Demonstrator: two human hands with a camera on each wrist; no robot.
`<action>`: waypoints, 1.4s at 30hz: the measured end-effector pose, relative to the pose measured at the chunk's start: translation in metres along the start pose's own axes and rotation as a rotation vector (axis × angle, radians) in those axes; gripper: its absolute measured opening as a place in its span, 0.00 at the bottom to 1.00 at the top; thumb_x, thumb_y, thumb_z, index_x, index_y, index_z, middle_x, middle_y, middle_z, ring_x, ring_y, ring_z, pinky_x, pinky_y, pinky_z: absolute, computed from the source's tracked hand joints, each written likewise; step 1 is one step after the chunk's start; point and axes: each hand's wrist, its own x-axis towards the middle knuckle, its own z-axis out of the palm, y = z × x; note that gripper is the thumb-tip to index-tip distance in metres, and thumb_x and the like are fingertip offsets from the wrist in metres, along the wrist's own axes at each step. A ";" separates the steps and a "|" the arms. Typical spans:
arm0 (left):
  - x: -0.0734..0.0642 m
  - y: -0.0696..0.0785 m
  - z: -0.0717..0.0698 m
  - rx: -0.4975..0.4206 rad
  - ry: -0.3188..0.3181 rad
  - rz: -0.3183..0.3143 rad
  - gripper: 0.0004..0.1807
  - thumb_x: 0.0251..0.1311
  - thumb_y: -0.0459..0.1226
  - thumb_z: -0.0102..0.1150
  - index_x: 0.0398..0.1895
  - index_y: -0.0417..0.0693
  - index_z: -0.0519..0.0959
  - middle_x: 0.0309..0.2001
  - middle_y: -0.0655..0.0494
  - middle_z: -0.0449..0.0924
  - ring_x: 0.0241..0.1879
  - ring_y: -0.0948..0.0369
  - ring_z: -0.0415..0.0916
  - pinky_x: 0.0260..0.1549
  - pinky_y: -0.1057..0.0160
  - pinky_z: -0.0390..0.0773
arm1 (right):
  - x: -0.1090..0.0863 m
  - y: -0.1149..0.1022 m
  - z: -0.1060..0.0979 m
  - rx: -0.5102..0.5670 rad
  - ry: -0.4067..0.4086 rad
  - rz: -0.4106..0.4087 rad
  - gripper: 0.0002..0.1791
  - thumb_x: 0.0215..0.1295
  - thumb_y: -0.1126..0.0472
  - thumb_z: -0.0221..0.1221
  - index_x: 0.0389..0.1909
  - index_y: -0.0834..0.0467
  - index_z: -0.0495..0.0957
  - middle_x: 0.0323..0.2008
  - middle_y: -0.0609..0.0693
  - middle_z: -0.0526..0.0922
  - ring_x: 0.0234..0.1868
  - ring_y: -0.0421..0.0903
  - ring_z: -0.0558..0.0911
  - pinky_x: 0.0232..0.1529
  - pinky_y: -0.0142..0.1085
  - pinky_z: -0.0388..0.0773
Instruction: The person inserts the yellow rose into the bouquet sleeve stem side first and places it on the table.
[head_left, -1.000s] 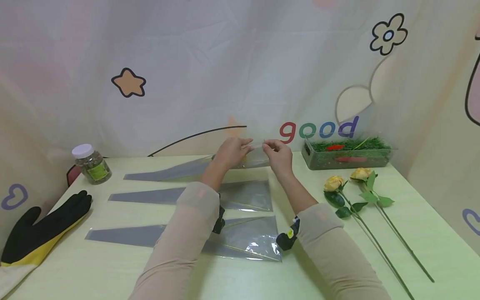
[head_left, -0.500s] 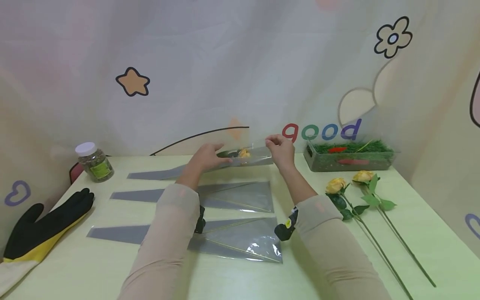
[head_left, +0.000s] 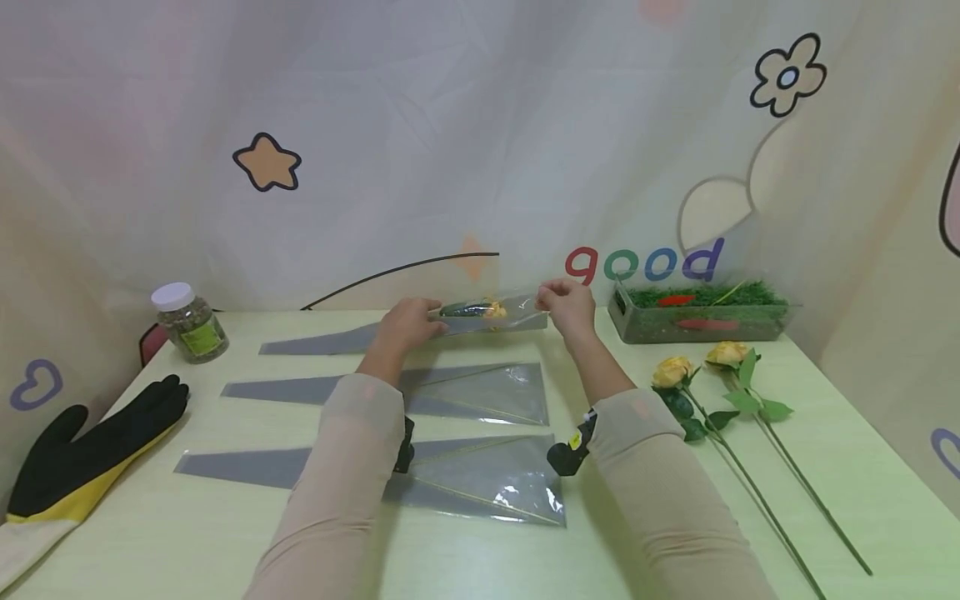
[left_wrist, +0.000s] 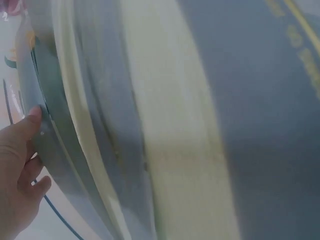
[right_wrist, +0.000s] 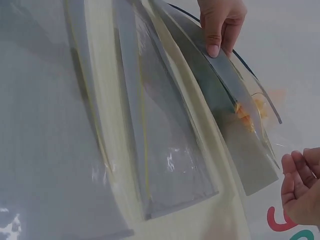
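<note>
Pale cloth backdrop (head_left: pixel 375 125) behind, printed with star, flower and the word "good"; light green desk (head_left: pixel 465 558) below. We take the far wrapper (head_left: pixel 517 322) as landmark: it lies along the desk's back edge, a yellow rose (head_left: pixel 495 309) inside it, bloom toward its wide mouth. Left hand (head_left: pixel 408 323) pinches its body, thumb on top, fingers curled beneath. Right hand (head_left: pixel 568 307), fingers drawn together, pinches clear film at its mouth. Nearer us than the far wrapper: middle wrapper (head_left: pixel 480 392), then near wrapper (head_left: pixel 495 479), both partly hidden from us by the left sleeve (head_left: pixel 330 483). Right of the far wrapper: grass planter (head_left: pixel 697 325) and, closer to us, two loose roses (head_left: pixel 671 371), stems toward us. Left of it: lidded jar (head_left: pixel 197 332); nearer, a black-and-yellow glove (head_left: pixel 97 454).
</note>
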 end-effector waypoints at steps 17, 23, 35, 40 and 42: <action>-0.009 -0.014 -0.009 0.001 0.066 0.017 0.26 0.65 0.41 0.52 0.65 0.41 0.65 0.60 0.42 0.68 0.57 0.46 0.66 0.52 0.50 0.68 | -0.004 -0.002 -0.014 -0.057 -0.184 0.151 0.17 0.68 0.62 0.53 0.54 0.65 0.74 0.51 0.59 0.77 0.44 0.49 0.81 0.43 0.33 0.76; -0.034 -0.005 -0.020 -0.104 -0.003 0.145 0.25 0.66 0.41 0.52 0.64 0.41 0.67 0.58 0.43 0.71 0.46 0.48 0.75 0.46 0.53 0.72 | -0.018 -0.019 -0.032 -0.106 -0.300 0.087 0.19 0.70 0.62 0.49 0.58 0.67 0.70 0.57 0.61 0.72 0.49 0.52 0.78 0.50 0.38 0.73; -0.089 -0.025 -0.013 -0.054 -0.111 0.271 0.30 0.66 0.40 0.51 0.67 0.33 0.58 0.64 0.36 0.59 0.61 0.43 0.60 0.56 0.48 0.63 | -0.063 -0.018 -0.051 -0.367 -0.571 -0.019 0.19 0.69 0.60 0.51 0.56 0.65 0.71 0.53 0.63 0.75 0.45 0.51 0.81 0.47 0.41 0.75; -0.098 -0.038 -0.001 -0.042 -0.164 0.267 0.32 0.65 0.38 0.52 0.66 0.28 0.56 0.67 0.32 0.50 0.64 0.41 0.53 0.59 0.47 0.58 | -0.081 -0.013 -0.059 -0.392 -0.643 -0.066 0.20 0.68 0.59 0.52 0.56 0.68 0.71 0.52 0.63 0.76 0.42 0.50 0.82 0.47 0.42 0.75; -0.101 -0.044 0.004 -0.022 -0.184 0.253 0.32 0.65 0.38 0.52 0.66 0.28 0.55 0.67 0.32 0.48 0.64 0.40 0.51 0.59 0.46 0.56 | -0.087 -0.011 -0.061 -0.376 -0.670 -0.073 0.20 0.68 0.59 0.53 0.55 0.69 0.71 0.51 0.64 0.76 0.41 0.50 0.82 0.46 0.43 0.75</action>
